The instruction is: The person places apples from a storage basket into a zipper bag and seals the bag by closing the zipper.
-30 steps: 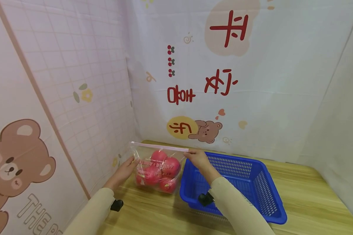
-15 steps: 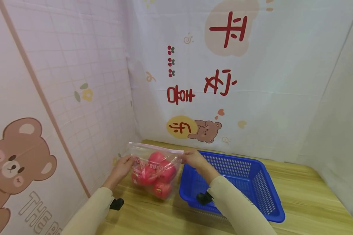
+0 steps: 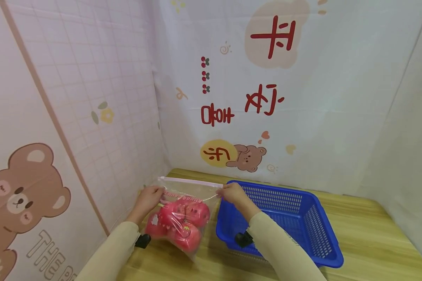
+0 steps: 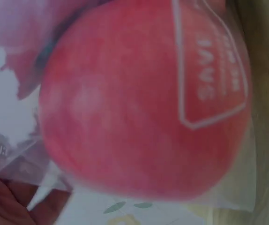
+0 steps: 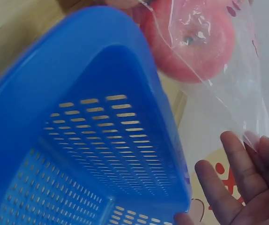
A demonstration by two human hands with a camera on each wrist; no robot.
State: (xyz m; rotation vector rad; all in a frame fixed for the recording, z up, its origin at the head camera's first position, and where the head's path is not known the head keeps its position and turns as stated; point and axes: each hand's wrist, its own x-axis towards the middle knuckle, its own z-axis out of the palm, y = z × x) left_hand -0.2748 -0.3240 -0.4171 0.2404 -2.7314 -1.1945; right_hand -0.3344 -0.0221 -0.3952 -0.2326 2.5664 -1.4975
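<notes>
A clear slider bag (image 3: 192,191) with a pale pink zip strip along its top holds several red apples (image 3: 185,237). My left hand (image 3: 148,200) grips its left side, below the strip. At the upper right corner, my right hand (image 3: 232,194) pinches the bag between thumb and finger, while the other fingers (image 5: 240,164) spread free in the right wrist view. One apple (image 4: 144,103) fills most of the left wrist view behind printed plastic. The bag hangs tilted, its lower corner toward me. Whether the zip is closed along its whole length, I cannot tell.
A blue perforated plastic basket (image 3: 332,246) stands right of the bag, under my right forearm. Both rest above or on a wood-grain table (image 3: 369,230). Printed cloth walls (image 3: 316,117) stand at the back and left.
The bag's bottom has swung toward me and the apples have shifted lower and left inside it. My left hand has moved from flat against the bag's side to gripping it.
</notes>
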